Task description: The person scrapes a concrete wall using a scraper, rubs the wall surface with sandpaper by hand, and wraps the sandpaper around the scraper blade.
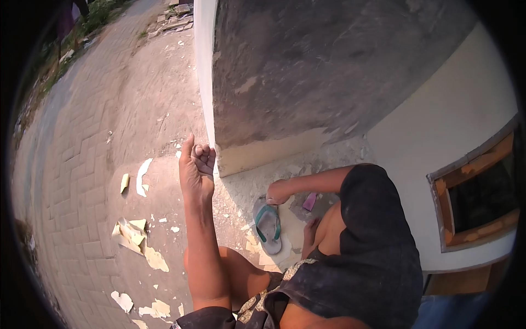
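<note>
Sandal (268, 223) just beside right hand (278, 192), fingers bunched, any grip — cannot tell; looks light, bendy, best held by strap (268, 208). Left hand (198, 167) half-curled, apparently empty — wall (329, 71) beside fingertips.

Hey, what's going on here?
Someone is crouched by a mostly grey wall. Their left hand, fingers curled, is up near the wall's edge; nothing shows in it. Their right hand is low, by one end of a sandal; I can't tell whether it holds anything. Pale flakes lie scattered on the ground.
</note>
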`<state>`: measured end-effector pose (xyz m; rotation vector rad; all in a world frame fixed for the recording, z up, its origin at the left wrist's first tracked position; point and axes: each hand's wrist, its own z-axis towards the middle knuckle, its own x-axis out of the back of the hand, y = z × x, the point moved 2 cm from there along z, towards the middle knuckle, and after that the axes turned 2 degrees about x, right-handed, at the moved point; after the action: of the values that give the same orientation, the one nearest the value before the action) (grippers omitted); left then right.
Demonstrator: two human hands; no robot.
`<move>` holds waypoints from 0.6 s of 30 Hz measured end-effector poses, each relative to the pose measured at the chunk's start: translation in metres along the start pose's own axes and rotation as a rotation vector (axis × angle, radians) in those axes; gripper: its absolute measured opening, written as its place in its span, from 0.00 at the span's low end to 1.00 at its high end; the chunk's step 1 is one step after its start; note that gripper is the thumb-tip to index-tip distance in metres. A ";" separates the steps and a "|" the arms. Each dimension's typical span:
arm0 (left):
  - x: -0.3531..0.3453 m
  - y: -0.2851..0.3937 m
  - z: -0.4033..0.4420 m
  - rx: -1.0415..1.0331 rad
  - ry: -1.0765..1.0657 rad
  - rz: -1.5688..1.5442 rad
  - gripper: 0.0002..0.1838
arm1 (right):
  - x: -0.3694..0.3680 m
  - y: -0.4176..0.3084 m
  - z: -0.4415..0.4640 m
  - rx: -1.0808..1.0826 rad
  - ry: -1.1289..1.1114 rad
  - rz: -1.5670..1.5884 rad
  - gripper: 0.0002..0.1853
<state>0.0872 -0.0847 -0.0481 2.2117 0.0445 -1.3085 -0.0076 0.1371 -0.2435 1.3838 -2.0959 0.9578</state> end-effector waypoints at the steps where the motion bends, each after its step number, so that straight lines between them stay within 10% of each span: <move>1: 0.000 0.000 0.000 -0.004 -0.002 0.006 0.11 | -0.001 -0.002 0.000 0.008 -0.007 0.008 0.19; 18: 0.012 -0.009 0.025 0.074 -0.070 -0.233 0.14 | 0.016 -0.009 0.005 0.038 0.118 -0.056 0.21</move>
<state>0.0712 -0.0921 -0.0711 2.2741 0.2368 -1.5340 -0.0062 0.1210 -0.2334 1.3631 -1.9524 1.0358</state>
